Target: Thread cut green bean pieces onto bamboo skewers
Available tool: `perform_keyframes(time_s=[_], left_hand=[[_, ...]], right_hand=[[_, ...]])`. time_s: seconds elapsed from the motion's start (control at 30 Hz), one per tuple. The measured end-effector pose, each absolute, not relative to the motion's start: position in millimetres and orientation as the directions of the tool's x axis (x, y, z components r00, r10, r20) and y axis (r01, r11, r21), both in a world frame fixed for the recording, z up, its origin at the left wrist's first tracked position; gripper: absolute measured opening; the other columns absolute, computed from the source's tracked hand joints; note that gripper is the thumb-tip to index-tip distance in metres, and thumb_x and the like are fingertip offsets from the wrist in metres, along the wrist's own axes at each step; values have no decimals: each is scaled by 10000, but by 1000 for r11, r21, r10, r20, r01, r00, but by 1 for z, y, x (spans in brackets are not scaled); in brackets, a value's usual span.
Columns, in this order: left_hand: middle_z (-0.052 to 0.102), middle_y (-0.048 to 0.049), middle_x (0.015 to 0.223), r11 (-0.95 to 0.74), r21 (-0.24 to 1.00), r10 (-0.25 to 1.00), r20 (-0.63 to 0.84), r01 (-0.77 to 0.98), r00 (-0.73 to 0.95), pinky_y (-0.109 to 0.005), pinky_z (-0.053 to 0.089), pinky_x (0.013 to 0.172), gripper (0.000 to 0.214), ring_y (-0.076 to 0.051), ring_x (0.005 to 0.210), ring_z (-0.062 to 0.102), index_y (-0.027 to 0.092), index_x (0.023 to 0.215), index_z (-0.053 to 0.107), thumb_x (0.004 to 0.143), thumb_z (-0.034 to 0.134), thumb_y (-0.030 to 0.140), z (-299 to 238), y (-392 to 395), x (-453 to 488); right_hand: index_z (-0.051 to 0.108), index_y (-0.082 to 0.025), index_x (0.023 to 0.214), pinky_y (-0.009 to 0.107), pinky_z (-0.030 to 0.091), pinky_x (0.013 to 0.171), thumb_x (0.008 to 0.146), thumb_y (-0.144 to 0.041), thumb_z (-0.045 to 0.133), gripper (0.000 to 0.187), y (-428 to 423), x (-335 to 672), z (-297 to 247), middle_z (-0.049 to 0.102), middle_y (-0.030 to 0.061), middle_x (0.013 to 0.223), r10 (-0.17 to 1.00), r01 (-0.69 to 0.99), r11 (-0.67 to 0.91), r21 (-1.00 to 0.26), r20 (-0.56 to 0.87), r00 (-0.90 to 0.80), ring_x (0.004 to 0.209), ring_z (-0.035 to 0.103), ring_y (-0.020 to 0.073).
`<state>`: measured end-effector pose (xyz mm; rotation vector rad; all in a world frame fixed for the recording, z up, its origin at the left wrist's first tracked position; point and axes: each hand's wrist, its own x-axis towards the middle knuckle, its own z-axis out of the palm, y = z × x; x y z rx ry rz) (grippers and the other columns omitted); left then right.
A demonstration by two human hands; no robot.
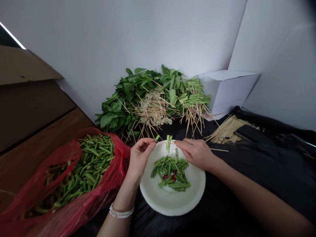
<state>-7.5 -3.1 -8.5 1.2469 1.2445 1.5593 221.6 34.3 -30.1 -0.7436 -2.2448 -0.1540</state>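
My left hand (141,154) pinches a short cut green stem piece (157,138) between thumb and fingertips. In my right hand (197,153) is a thin wooden skewer (219,150), its back end sticking out to the right. Green stem pieces (169,143) sit side by side on the skewer, between the two hands. Both hands are above the far rim of a white bowl (158,205). Inside it lie several loose cut green stems (179,185), with a dark red patch (170,176) showing among them.
At left stands a red plastic bag (120,153) full of cut stems (91,154). Skewered leafy greens (130,89), pale skewered pieces (153,100) and stem skewers (194,95) are heaped by the wall. Bare skewers (228,126), a dark phone-like object (249,132) and a white box (229,89) are at right.
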Motion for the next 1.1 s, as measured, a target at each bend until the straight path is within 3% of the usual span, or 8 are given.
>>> perform_keyframes(time_s=[0.1, 0.37, 0.63, 0.93, 1.1], left_hand=[[655, 13, 740, -217, 975, 952, 202, -41, -228, -195, 445, 612, 186, -80, 635, 557, 178, 851, 709, 751, 763, 326, -12, -1, -10], [680, 19, 685, -148, 972, 972, 108, -185, -206, -187, 458, 586, 200, -82, 604, 587, 172, 805, 716, 665, 831, 257, -13, 1, -12], [687, 13, 665, -111, 985, 972, 80, -133, -221, -191, 456, 547, 224, -85, 567, 580, 159, 757, 711, 617, 854, 257, -9, -3, -9], [689, 5, 682, -205, 977, 950, 213, 60, -229, -195, 456, 567, 183, -91, 591, 578, 161, 748, 714, 640, 833, 248, -5, -4, -7], [690, 10, 694, -198, 980, 957, 192, -4, -219, -189, 466, 587, 193, -84, 602, 582, 165, 758, 714, 636, 841, 243, -5, -3, -6]], right_hand=[[658, -170, 1106, 237, 453, 641, 968, -198, 396, 297, 34, 222, -30, 681, 37, 843, 466, 555, 823, -117, 697, -545, 705, 613, 125], [663, -155, 1102, 233, 446, 621, 954, -177, 406, 297, 34, 222, -29, 676, 38, 825, 447, 549, 831, -93, 700, -557, 686, 609, 122], [654, -158, 1087, 235, 443, 637, 961, -180, 398, 287, 35, 221, -29, 680, 33, 829, 439, 532, 842, -92, 690, -576, 704, 614, 125], [651, -160, 1067, 238, 443, 636, 968, -194, 386, 285, 36, 221, -30, 677, 31, 815, 452, 526, 844, -108, 671, -588, 710, 621, 128], [648, -156, 1076, 232, 455, 664, 967, -183, 387, 284, 36, 222, -30, 681, 40, 841, 455, 494, 857, -146, 665, -593, 740, 628, 126]])
